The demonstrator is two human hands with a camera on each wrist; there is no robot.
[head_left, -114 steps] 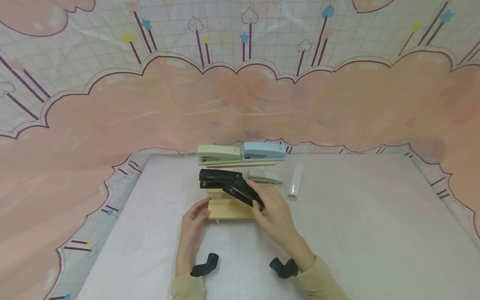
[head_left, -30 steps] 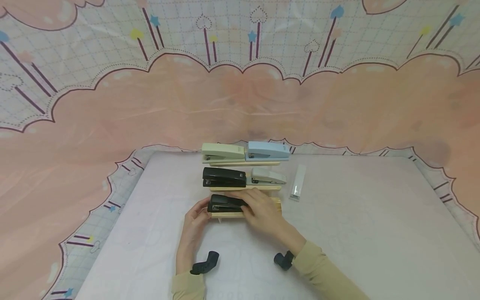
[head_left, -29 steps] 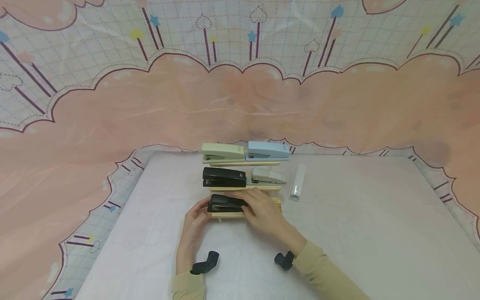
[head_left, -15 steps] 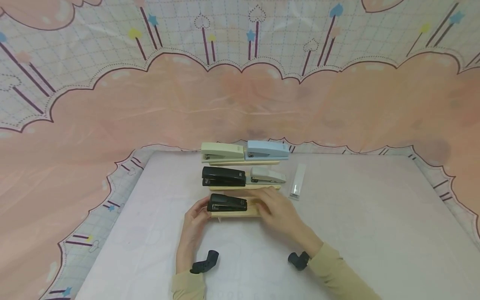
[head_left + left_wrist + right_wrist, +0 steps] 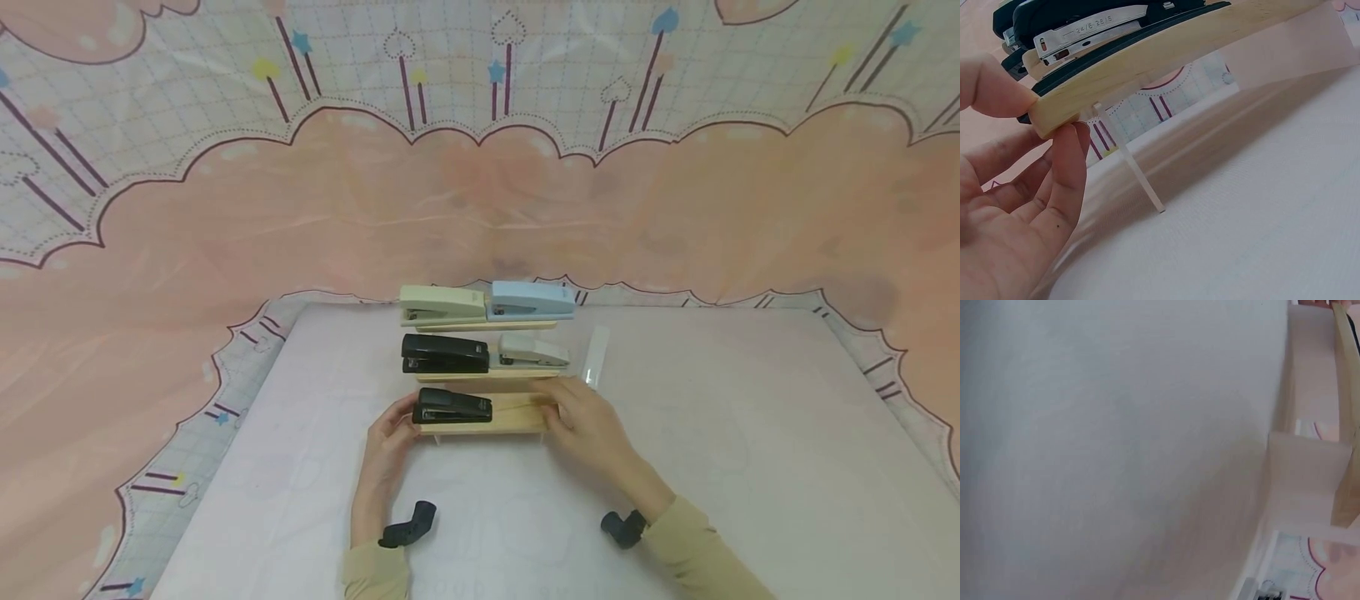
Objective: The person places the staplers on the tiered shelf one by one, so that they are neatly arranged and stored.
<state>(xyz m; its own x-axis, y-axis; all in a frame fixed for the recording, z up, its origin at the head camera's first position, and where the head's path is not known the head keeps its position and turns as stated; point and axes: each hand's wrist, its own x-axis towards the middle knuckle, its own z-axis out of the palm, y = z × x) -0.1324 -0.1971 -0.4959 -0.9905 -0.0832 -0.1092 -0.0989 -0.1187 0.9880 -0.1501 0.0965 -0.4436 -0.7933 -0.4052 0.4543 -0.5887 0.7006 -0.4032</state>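
Observation:
A small black stapler (image 5: 452, 406) sits on the left half of the front wooden shelf board (image 5: 517, 413), which stands on clear supports. My left hand (image 5: 386, 446) pinches the board's left end; in the left wrist view its thumb presses from above and the fingers (image 5: 1069, 169) lie underneath. At the board's right end, my right hand (image 5: 596, 425) has its thumb in front and its forefinger behind, with no stapler in it. Whether it touches the wood cannot be made out. The right wrist view catches the board's right end (image 5: 1347, 506) but not the right hand.
Behind, a larger black stapler (image 5: 446, 354) and a white stapler (image 5: 533, 350) share the middle shelf. Green (image 5: 442, 304) and blue (image 5: 532, 300) staplers stand on the back shelf. A narrow white object (image 5: 597, 354) lies right of the shelves, partly covered by my right hand.
The right hand lowered the small black stapler onto the front board, let go of it and slid right to the board's end. The left hand has kept its hold.

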